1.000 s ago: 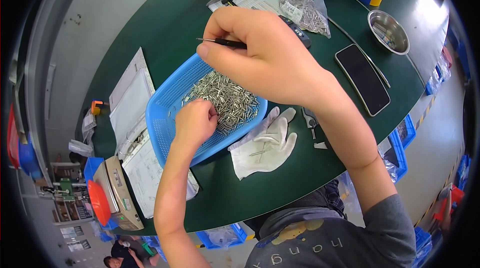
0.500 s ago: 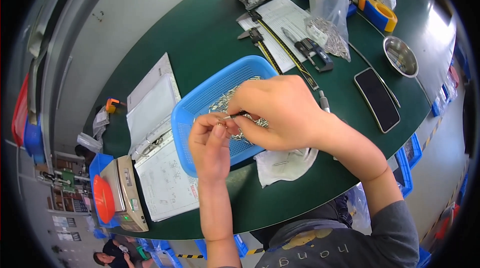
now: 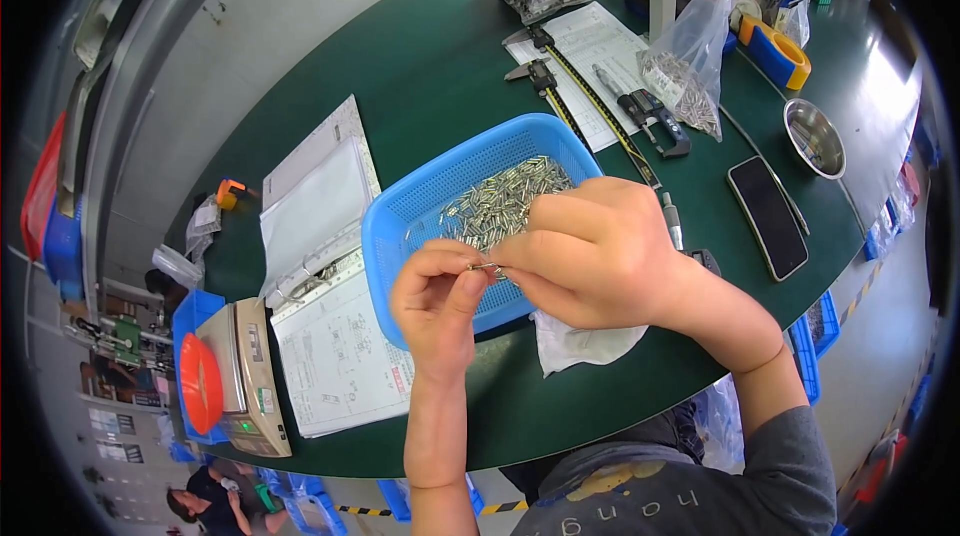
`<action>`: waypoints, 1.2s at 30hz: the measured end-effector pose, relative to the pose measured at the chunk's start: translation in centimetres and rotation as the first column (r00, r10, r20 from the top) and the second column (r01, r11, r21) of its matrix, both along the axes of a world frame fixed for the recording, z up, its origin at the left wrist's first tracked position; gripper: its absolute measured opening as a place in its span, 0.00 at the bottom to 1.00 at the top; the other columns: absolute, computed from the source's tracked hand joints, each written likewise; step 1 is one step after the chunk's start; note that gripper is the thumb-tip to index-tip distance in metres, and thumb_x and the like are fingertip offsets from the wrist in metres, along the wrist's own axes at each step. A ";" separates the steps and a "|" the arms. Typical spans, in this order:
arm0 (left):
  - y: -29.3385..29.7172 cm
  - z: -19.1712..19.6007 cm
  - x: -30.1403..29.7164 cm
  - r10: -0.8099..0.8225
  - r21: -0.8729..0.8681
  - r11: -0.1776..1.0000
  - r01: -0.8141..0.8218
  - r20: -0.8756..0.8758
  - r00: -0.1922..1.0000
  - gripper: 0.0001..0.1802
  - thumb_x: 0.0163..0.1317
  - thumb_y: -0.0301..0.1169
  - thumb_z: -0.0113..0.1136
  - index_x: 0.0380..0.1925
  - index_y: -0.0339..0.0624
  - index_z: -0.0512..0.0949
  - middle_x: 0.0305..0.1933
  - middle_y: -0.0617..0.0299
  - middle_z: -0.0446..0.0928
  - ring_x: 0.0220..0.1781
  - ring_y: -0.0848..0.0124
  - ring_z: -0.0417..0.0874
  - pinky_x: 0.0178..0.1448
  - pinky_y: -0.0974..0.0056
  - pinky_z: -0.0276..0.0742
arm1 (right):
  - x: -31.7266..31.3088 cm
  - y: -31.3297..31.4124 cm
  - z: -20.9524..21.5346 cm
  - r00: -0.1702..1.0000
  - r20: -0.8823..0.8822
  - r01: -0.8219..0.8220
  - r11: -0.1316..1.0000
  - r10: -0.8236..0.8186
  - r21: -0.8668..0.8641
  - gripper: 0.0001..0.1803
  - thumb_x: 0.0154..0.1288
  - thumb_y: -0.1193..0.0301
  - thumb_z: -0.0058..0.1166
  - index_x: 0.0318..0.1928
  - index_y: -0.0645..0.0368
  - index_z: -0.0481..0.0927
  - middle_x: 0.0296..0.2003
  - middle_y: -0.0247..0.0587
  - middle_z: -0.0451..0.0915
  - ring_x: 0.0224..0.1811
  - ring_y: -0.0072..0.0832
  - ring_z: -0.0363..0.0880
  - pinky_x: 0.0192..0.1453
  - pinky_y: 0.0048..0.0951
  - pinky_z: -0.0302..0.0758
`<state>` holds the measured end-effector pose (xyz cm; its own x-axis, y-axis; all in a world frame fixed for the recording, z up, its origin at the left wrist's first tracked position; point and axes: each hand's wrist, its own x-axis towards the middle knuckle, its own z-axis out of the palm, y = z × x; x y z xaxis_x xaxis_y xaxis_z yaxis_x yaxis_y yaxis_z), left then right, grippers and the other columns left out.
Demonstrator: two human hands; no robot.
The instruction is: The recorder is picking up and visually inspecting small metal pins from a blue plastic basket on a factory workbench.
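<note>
Crosswise, both hands' fingers (image 3: 470,281) pinch a small metal pin (image 3: 484,267), lying left-right.

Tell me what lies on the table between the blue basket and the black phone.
In the head view, between the blue basket and the black phone lie a long steel ruler and a pen-like tool, partly hidden by the right hand.

Dark green worktop (image 3: 440,86) carrying a blue basket (image 3: 400,226), open binder (image 3: 320,236), calipers (image 3: 545,81), black phone (image 3: 767,216), steel bowl (image 3: 815,139) and scale (image 3: 240,376)
</note>
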<state>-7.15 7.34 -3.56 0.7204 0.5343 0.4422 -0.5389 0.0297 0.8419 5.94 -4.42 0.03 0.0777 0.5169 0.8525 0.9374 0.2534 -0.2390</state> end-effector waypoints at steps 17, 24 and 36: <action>-0.2 0.4 -0.6 0.213 0.337 0.920 -0.198 -0.008 0.977 0.04 0.52 0.18 0.58 0.28 0.33 0.73 0.32 0.56 0.74 0.33 0.73 0.76 0.37 0.71 0.74 | 0.2 -0.4 -1.0 1.000 0.017 -0.001 0.957 0.007 -0.291 0.09 0.49 0.64 0.59 0.26 0.56 0.77 0.16 0.32 0.69 0.15 0.32 0.67 0.20 0.30 0.62; 0.0 1.6 -0.7 0.280 0.341 0.906 -0.251 -0.038 0.959 0.05 0.53 0.18 0.56 0.30 0.33 0.71 0.31 0.56 0.73 0.29 0.74 0.74 0.37 0.73 0.72 | 0.9 0.5 -0.7 0.999 -0.045 -0.034 0.986 0.027 -0.160 0.11 0.51 0.61 0.59 0.26 0.54 0.74 0.17 0.32 0.72 0.17 0.35 0.68 0.24 0.30 0.64; 0.0 1.9 -1.0 0.219 0.290 0.936 -0.202 -0.028 0.975 0.05 0.54 0.20 0.55 0.30 0.34 0.70 0.30 0.56 0.72 0.29 0.74 0.73 0.34 0.72 0.71 | 1.1 0.7 -0.8 0.998 0.014 -0.060 0.997 0.061 -0.039 0.12 0.45 0.62 0.63 0.24 0.53 0.74 0.18 0.29 0.71 0.20 0.29 0.69 0.32 0.29 0.69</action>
